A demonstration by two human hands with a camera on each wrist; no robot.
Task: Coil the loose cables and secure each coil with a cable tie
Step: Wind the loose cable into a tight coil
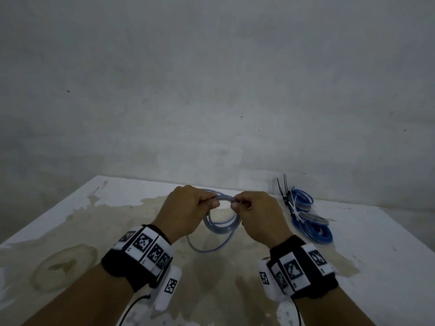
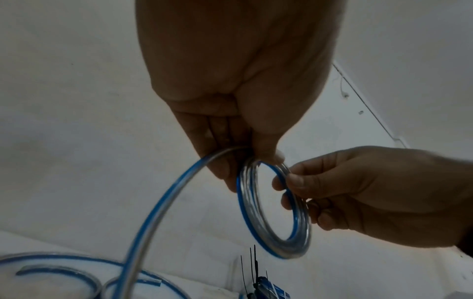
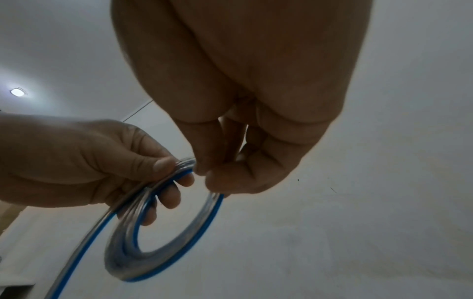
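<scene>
Hands together above the stained white desk (image 1: 70,208): our left hand (image 1: 186,212) and right hand (image 1: 261,215) both pinch the top of the clear, blue-striped cable coil (image 1: 223,222); tied blue coils (image 1: 310,222) lie far right.

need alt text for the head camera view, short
Two hands, left hand and right hand, hold a partly wound coil of clear-and-blue cable above a stained white table. Finished blue coils with cable ties lie at right.
</scene>
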